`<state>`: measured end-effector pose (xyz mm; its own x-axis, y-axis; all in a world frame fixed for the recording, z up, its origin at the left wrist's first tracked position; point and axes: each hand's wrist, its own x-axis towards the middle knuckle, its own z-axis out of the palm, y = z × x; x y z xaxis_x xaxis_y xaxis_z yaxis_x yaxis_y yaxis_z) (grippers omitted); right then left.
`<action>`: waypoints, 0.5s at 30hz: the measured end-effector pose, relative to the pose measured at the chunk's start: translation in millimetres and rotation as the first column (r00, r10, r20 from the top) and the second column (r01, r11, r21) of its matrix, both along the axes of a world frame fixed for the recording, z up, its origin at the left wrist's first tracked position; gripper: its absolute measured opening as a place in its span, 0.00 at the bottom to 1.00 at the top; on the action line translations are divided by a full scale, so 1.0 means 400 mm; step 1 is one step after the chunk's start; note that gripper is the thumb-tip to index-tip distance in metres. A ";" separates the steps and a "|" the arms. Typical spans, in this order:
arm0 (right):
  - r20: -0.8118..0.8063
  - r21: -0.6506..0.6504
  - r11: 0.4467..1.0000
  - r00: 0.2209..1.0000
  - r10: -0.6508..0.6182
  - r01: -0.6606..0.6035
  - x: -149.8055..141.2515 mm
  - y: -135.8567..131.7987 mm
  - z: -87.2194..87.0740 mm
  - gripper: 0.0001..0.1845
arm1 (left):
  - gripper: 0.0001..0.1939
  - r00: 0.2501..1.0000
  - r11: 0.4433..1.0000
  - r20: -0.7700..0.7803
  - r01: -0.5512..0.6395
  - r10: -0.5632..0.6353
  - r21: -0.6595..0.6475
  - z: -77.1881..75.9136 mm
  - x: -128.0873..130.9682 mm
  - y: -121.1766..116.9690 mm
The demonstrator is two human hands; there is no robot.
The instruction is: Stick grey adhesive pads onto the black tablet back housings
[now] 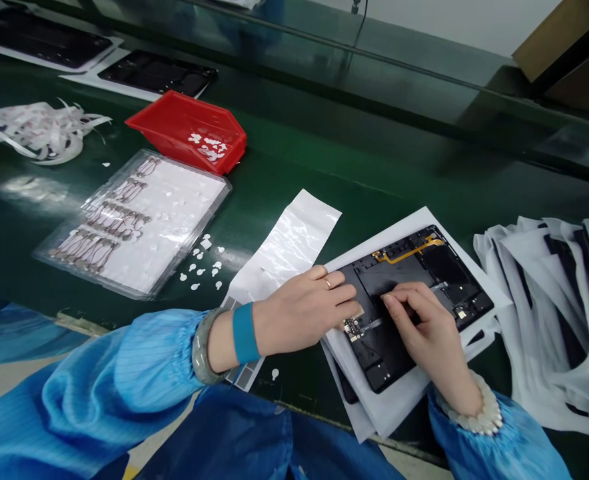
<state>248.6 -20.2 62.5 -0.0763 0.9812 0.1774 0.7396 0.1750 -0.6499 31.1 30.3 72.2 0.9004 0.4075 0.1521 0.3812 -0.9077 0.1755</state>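
Observation:
A black tablet housing [392, 280] lies at a slant on white foam sheets, with an orange flex cable [409, 252] along its far side. My left hand [309, 303] has its fingers bent over the housing's left edge, next to a small circuit board [353, 329]. Over the middle of the housing, my right hand [422, 320] is closed in a pinch, thumb against forefinger. Whatever lies between those fingertips is too small to make out. A strip of glossy white backing paper [294, 233] runs under my left wrist.
Left of me, a clear tray [174, 220] holds rows of small wired parts. Behind it stands a red bin [174, 127] with white bits; loose white stickers [200, 272] lie nearby. Crumpled backing strips [44, 130] and more housings [157, 72] are farther back. White foam sleeves [539, 287] pile up at right.

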 end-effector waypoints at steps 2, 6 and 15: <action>0.002 -0.006 1.000 1.000 -0.001 0.001 0.000 0.000 -0.001 0.08 | 0.07 1.000 1.000 0.001 0.008 -0.008 0.017 0.002 0.003 0.000; 0.004 0.000 1.000 1.000 0.004 -0.004 0.001 0.001 -0.004 0.08 | 0.09 0.999 0.999 0.013 0.034 -0.034 0.016 0.005 0.007 0.001; -0.004 -0.003 1.000 1.000 -0.001 0.001 0.001 -0.001 -0.003 0.09 | 0.09 1.000 1.000 0.024 -0.007 0.007 -0.007 -0.005 -0.004 0.006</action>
<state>249.0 -20.6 61.2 -0.0750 0.9817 0.1752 0.7369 0.1729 -0.6536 29.6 32.9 70.1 0.8939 0.4147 0.1704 0.3829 -0.9039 0.1908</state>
